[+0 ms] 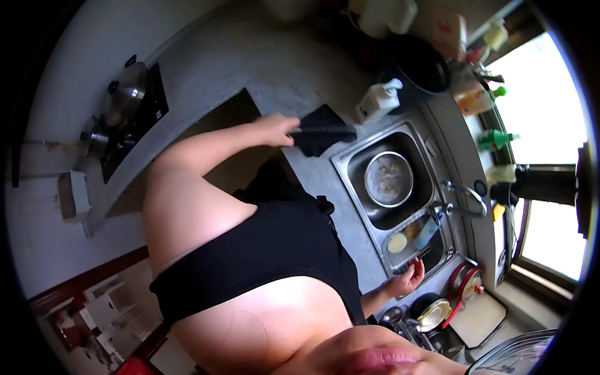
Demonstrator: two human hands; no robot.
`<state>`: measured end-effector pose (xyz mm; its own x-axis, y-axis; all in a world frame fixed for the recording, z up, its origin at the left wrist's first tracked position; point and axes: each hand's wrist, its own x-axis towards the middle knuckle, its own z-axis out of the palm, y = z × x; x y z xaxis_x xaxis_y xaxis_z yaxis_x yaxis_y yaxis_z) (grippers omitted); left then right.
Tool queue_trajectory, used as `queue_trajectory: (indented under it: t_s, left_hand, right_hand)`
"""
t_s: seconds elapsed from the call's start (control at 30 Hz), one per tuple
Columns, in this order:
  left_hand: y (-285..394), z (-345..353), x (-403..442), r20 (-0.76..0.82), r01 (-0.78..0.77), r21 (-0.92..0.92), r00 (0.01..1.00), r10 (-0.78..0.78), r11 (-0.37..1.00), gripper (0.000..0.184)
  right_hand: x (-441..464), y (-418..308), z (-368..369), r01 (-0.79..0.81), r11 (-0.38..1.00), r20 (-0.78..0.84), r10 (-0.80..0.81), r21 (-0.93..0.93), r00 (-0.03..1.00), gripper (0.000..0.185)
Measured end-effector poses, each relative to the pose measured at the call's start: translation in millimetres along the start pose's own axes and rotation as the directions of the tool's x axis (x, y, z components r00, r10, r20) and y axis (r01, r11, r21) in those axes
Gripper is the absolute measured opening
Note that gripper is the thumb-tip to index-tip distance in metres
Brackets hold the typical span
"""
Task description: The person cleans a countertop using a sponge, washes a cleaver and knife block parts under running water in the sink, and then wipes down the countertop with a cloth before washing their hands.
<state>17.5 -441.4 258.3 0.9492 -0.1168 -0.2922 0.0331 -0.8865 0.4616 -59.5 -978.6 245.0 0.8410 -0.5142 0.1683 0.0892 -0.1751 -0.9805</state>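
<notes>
My left hand (279, 130) is closed on one end of a long, narrow dark object (331, 130), whose exact kind I cannot make out. Beneath and around that object lies a black, cloth-like piece (320, 116) on the counter beside the sink. My right hand (406, 280) is raised by the sink's small basin, fingers loosely curled but apart, with nothing visible in them. A round metal bowl (389, 179) with liquid and some pieces in it stands in the large basin. In the small basin are a round yellowish sponge (397, 242) and a light-blue item (427, 233).
A white pump bottle (377, 102) stands at the sink's corner, a black bin-like container (420, 67) behind it. The faucet (463, 199) rises on the window side. A pot (127, 90) sits on the stove. Dishes and a tray (480, 317) crowd the lower right.
</notes>
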Motion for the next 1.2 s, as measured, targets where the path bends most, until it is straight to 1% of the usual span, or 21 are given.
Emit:
queue_trajectory:
  t_s: [0.03,0.1,0.17,0.23,0.27,0.37,0.4,0.47,0.5,0.53,0.57,0.6,0.63,0.7,0.8,0.87,0.97,1.03,1.1,1.17,1.2]
  left_hand:
    - [-36.1,-14.8,-8.7,-0.107,0.102,-0.017,0.989,-0.103,0.995,0.035]
    - [-109.0,-41.2,-10.2,-0.246,0.303,-0.096,0.916,-0.317,0.948,0.039]
    - [-170.7,-76.3,3.7,-0.24,0.483,-0.164,0.826,-0.509,0.86,0.043]
    - [-241.7,-103.3,31.0,-0.298,0.539,-0.223,0.756,-0.583,0.813,0.047]
    - [-279.0,-116.9,50.8,-0.309,0.561,-0.221,0.736,-0.602,0.798,0.051]
    - [-380.1,-151.6,121.5,-0.251,0.592,-0.462,0.627,-0.737,0.661,0.049]
    - [-418.2,-157.4,148.2,-0.272,0.589,-0.467,0.614,-0.741,0.659,0.048]
    - [-483.8,-164.1,206.5,-0.31,0.576,-0.48,0.594,-0.742,0.662,0.048]
    - [-505.8,-172.7,232.7,-0.277,0.56,-0.537,0.589,-0.759,0.631,0.044]
    - [-524.9,-180.5,256.7,-0.241,0.542,-0.593,0.586,-0.774,0.595,0.04]
    - [-537.0,-185.3,276.6,-0.198,0.527,-0.645,0.584,-0.788,0.553,0.038]
    - [-546.5,-187.1,293.8,-0.28,0.484,-0.67,0.539,-0.795,0.564,0.043]
    - [-557.0,-188.6,309.3,-0.263,0.509,-0.664,0.528,-0.808,0.548,0.042]
    - [-581.5,-195.9,339.9,-0.231,0.554,-0.659,0.494,-0.838,0.508,0.05]
    - [-610.0,-199.6,379.7,-0.263,0.623,-0.59,0.452,-0.852,0.513,0.052]
    - [-609.6,-200.8,401.6,-0.325,0.508,-0.708,0.382,-0.865,0.491,0.042]
    - [-591.8,-218.4,400.0,-0.245,0.434,-0.762,0.494,-0.834,0.48,0.036]
    - [-626.4,-209.6,425.9,-0.351,0.323,-0.731,0.576,-0.738,0.6,0.035]
    - [-654.7,-203.1,444.6,-0.424,0.189,-0.725,0.635,-0.645,0.663,0.036]
    - [-639.5,-214.6,448.9,-0.382,0.192,-0.764,0.635,-0.672,0.616,0.038]
    - [-609.3,-231.9,432.1,-0.304,0.267,-0.795,0.603,-0.738,0.545,0.039]
  right_hand:
    - [1.3,-2.6,19.4,0.008,1.0,0.039,-0.008,0.009,0.999,0.024]
    - [2.6,-14.8,60.6,0.027,1.0,0.097,-0.026,-0.01,0.995,0.024]
    - [-0.8,-24.2,108.1,0.036,0.999,0.124,-0.034,-0.014,0.992,0.024]
    - [-6.1,-31.6,150.1,0.025,1.0,0.125,-0.023,-0.018,0.992,0.025]
    - [-8.4,-30.0,168.8,0.014,1.0,0.135,-0.017,0.022,0.991,0.026]
    - [-24.1,-49.0,231.4,-0.098,0.995,0.097,0.097,0.013,0.991,0.025]
    - [-29.7,-55.2,249.2,-0.125,0.991,0.067,0.127,-0.039,0.99,0.024]
    - [-41.6,-63.0,281.8,-0.122,0.992,0.051,0.124,-0.033,0.991,0.023]
    - [-48.1,-69.0,295.3,-0.118,0.993,0.049,0.119,-0.027,0.992,0.022]
    - [-54.8,-76.9,308.7,-0.111,0.992,0.043,0.114,-0.067,0.993,0.022]
    - [-61.8,-84.4,320.5,-0.128,0.988,0.024,0.13,-0.091,0.991,0.022]
    - [-67.6,-90.2,330.0,-0.14,0.984,0.007,0.141,-0.111,0.99,0.022]
    - [-71.0,-94.7,337.7,-0.148,0.98,-0.005,0.149,-0.132,0.989,0.023]
    - [-75.7,-96.6,346.0,-0.156,0.977,-0.039,0.152,-0.142,0.988,0.023]
    - [-76.4,-103.1,364.1,-0.154,0.976,-0.055,0.147,-0.155,0.988,0.024]
    - [-76.8,-110.5,373.8,-0.162,0.969,-0.049,0.156,-0.188,0.987,0.024]
    - [-77.0,-120.2,394.1,-0.182,0.959,-0.075,0.17,-0.216,0.983,0.022]
    - [-76.0,-121.9,402.8,-0.175,0.961,-0.072,0.163,-0.214,0.984,0.021]
    - [-75.4,-120.6,405.2,-0.167,0.961,-0.065,0.157,-0.222,0.986,0.02]
    - [-75.4,-118.0,406.8,-0.147,0.961,-0.053,0.139,-0.232,0.989,0.02]
    - [-75.5,-117.3,408.7,-0.14,0.961,-0.045,0.133,-0.24,0.99,0.02]
